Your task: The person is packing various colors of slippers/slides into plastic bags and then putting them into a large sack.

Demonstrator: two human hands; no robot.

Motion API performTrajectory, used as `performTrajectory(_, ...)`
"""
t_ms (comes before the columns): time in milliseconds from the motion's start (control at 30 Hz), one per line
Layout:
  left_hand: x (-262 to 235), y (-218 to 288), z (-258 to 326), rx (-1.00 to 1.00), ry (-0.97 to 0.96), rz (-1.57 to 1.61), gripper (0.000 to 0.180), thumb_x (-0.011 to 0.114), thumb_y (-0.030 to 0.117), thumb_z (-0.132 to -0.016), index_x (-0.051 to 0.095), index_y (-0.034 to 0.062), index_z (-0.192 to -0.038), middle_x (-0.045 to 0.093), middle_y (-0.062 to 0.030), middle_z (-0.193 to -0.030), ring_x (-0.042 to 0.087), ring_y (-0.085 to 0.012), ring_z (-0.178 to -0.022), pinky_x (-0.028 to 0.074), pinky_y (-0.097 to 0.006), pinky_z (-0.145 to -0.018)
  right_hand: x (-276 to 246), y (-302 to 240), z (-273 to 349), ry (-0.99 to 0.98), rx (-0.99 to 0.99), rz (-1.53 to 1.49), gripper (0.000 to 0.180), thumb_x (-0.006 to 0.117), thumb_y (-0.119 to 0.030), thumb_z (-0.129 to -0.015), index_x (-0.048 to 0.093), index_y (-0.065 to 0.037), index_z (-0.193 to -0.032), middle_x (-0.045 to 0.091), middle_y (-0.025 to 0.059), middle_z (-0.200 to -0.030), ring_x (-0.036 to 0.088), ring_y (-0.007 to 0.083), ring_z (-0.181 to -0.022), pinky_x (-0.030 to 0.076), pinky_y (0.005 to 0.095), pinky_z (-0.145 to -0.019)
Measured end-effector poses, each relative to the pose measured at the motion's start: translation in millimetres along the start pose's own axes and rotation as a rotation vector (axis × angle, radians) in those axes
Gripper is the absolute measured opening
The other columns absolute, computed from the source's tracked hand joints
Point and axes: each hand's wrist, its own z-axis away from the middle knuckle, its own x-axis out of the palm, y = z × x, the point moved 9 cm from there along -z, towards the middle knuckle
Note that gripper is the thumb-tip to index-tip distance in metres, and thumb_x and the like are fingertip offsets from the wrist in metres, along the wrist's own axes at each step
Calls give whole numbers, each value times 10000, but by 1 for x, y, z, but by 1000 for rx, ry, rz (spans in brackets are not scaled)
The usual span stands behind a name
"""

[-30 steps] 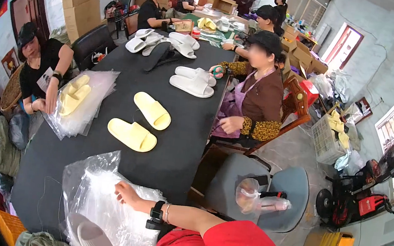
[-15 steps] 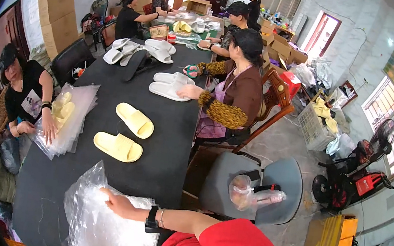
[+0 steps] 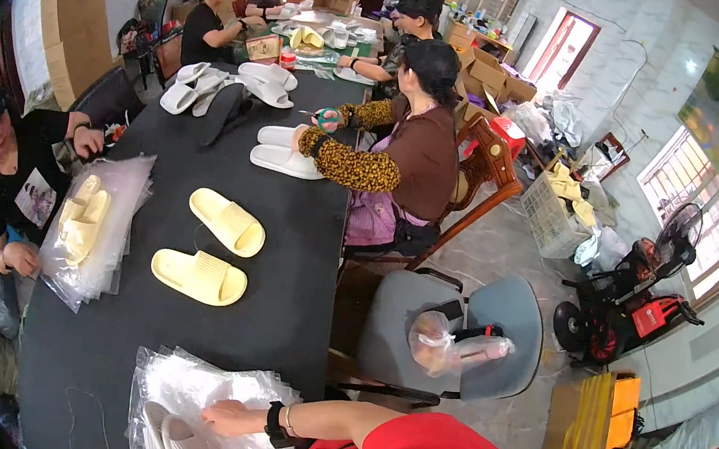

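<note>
1. We rest our right hand [image 3: 229, 418] flat, fingers together, on the clear plastic bags [image 3: 210, 396] at six o'clock.
2. Yellow slippers [image 3: 200, 276] lie at twelve o'clock from it.
3. Our left hand is out of view.

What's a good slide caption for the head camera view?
The person's hand rests on clear plastic bags beside white slippers; two yellow slippers lie farther up the black table.

Bright daylight pours in from the window [image 3: 713, 194] and the open doorway [image 3: 573, 48] at right, blowing both out white. The dark table [image 3: 302, 244] shows soft sheen. Fisheye bending curves the edges; corners fall black, and far figures blur slightly.
</note>
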Motion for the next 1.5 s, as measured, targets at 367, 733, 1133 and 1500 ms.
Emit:
performTrajectory(367,30,-29,-22,-162,-312,900,590,502,213,-867,233,-72,-1308,427,-30,-641,379,-119,-536,335,-261,-496,18,-80,-13,160,-475,68,487,433,6,-769,377,-48,-1249,369,182,-1243,357,307,-1172,316,409,-939)
performTrajectory(733,-43,26,13,-222,90,1295,140,493,178,-866,524,42,-871,406,-16,-612,381,-101,-526,319,-275,-464,54,-40,-22,-443,-43,-530,872,507,-100,-629,81,-94,-1390,348,186,-1339,406,279,-1181,329,321,-957)
performTrajectory(1133,-104,26,38,81,498,1001,394,513,174,-842,467,-78,-1141,518,-203,-1067,497,-275,-870,427,-367,-767,48,-84,-23,-415,-254,-822,496,555,-367,-768,420,-39,-1115,464,33,-966,422,132,-943,342,302,-827)
performTrajectory(1500,-67,36,32,137,482,-105,305,492,214,-851,555,-56,-978,566,-196,-886,526,-298,-808,426,-319,-736,75,17,-40,6,315,-805,798,513,-548,-790,226,13,-1279,412,194,-1159,411,252,-1106,376,365,-882)
